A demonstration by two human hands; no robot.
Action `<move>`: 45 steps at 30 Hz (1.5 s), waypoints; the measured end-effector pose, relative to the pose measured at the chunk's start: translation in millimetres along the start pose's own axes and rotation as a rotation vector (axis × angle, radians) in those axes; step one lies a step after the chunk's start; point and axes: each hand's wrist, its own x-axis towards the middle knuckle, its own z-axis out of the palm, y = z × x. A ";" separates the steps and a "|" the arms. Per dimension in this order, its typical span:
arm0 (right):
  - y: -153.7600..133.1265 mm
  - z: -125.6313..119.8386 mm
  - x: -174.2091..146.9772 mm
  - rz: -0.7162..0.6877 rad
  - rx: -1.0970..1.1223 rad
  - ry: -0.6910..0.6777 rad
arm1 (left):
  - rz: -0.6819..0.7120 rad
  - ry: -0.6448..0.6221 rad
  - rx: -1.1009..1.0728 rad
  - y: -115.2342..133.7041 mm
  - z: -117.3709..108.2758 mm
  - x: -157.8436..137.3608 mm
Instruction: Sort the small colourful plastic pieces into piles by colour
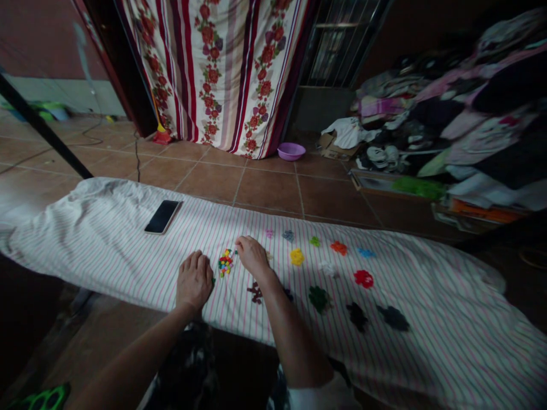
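Note:
My left hand (pixel 194 280) lies palm down on the striped cloth, its fingers flat. A bit of green shows beside its thumb. Just to its right is a small pile of mixed-colour pieces (pixel 225 263), in red, yellow, green, pink and other colours. On the far side of that pile, my right hand (pixel 253 255) has its fingertips pinched together at a tiny dark green piece (pixel 236 251). Brown pieces (pixel 255 292) lie near my right forearm, which partly hides a dark cluster. Beyond my right wrist sits a yellow cluster (pixel 297 257).
Single-colour clusters spread rightward, including red (pixel 363 279), orange (pixel 339 247), dark green (pixel 319 299) and black (pixel 357 316). A phone (pixel 163 217) lies on the striped cloth (pixel 123 245) at left. A purple basin (pixel 291 151) and heaped clothes (pixel 465 114) are beyond.

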 end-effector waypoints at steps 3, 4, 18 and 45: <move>-0.9 0.9 -0.1 -0.005 -0.011 0.005 | 0.001 -0.007 0.015 -0.1 0.2 -0.4; -1.3 1.4 -0.1 -0.005 -0.014 0.006 | 0.003 -0.009 0.020 -0.2 0.3 -0.5; -1.5 8.1 4.6 0.004 0.130 0.069 | -0.002 -0.001 0.008 -0.9 0.3 -0.8; 83.5 -17.5 10.8 0.291 0.142 0.396 | 0.005 -0.002 0.000 -2.4 2.9 -1.2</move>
